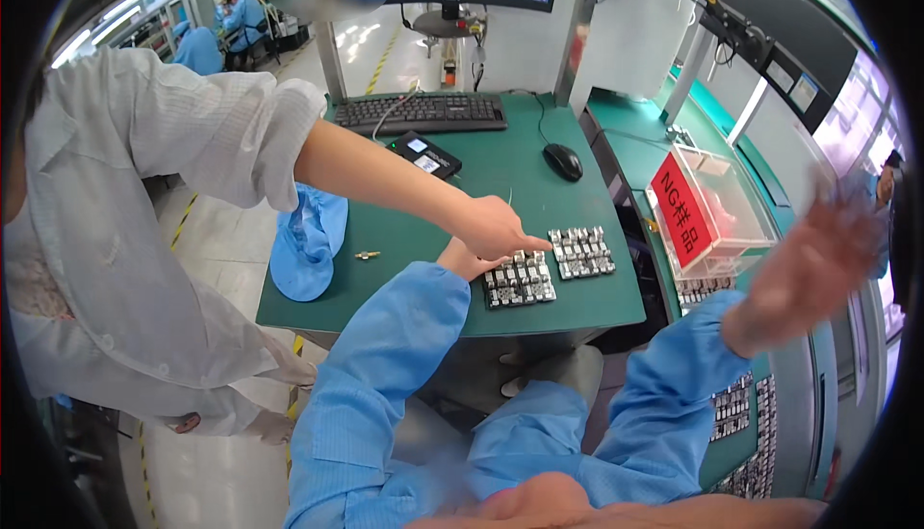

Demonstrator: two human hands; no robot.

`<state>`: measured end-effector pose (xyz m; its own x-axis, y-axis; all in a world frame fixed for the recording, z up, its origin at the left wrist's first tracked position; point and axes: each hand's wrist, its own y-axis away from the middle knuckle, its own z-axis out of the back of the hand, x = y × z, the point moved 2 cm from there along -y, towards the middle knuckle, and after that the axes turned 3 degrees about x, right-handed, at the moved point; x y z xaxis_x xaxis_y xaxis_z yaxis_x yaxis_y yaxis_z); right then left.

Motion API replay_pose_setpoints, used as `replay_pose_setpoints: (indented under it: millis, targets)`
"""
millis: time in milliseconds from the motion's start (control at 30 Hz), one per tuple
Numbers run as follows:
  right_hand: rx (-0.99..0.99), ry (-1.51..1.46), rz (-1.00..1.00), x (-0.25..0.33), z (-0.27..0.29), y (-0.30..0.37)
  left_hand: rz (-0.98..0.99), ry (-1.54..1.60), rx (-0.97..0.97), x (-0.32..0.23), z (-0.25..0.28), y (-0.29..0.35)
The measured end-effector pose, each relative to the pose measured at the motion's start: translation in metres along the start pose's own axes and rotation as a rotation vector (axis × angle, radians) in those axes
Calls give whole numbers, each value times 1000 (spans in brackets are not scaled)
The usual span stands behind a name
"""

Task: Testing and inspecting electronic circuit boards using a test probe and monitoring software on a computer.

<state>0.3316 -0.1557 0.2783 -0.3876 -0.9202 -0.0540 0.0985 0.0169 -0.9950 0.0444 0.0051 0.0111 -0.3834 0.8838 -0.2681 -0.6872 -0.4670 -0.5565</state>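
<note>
- You have bright light, with glowing tubes (115, 25) at upper left.
- You see glare on the pale floor (358, 48).
- Your right hand (804, 264) blurs.
- Edges bend toward your dark fisheye border.

Pale floor (219, 245) with yellow-and-black tape (181, 224), green-topped workbench (409, 283), bright strip lights (118, 22) overhead.

a factory: green workbench (385, 228), smocked workers (246, 17)
</note>
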Motion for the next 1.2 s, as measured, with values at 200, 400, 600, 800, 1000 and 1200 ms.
replay_pose_setpoints:
  millis: [200,400,600,800,1000,1200]
  targets:
    - [135,54,54,38,2,-47,451,250,-36,6,-15,20]
    - [158,37,22,42,7,-44,465,267,-39,6,-14,20]
    - [145,45,0,38,10,-48,461,257,-23,7,-15,19]
    - [147,37,-68,25,2,-51,467,248,-36,7,-17,20]
    - [144,11,-94,24,-11,-45,415,238,-61,2,-17,21]
    - [156,-7,-89,20,-11,-40,427,252,-65,8,-18,20]
